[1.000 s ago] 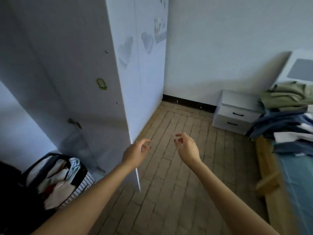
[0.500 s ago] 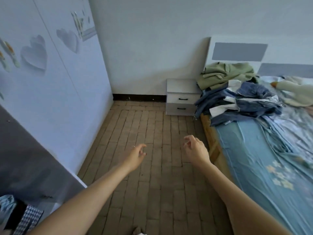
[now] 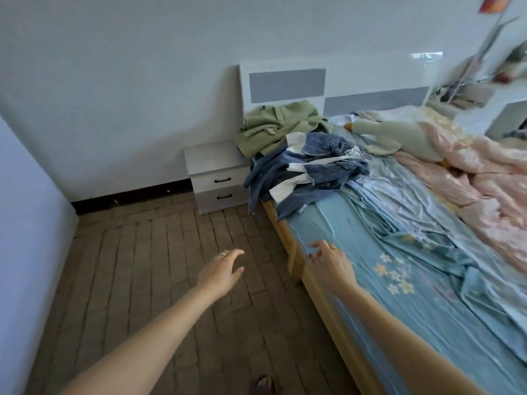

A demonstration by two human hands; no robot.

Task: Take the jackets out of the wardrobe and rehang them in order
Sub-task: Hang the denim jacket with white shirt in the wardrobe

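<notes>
View: I've swung right, wardrobe gone from sight, bed (image 3: 370, 252) filling the frame.
Right hand (image 3: 330, 263): now over the bed's edge.
Jackets (image 3: 308, 169): closer.

No readable text, label, brand or number is showing anywhere. A red paper item (image 3: 496, 3) is hanging on the wall at the top right corner, too blurred to read anything on it.

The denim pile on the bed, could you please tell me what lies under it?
Under the denim pile the blue sheet shows at its near edge; a green jacket lies behind it. Anything beneath the pile itself is covered.
</notes>
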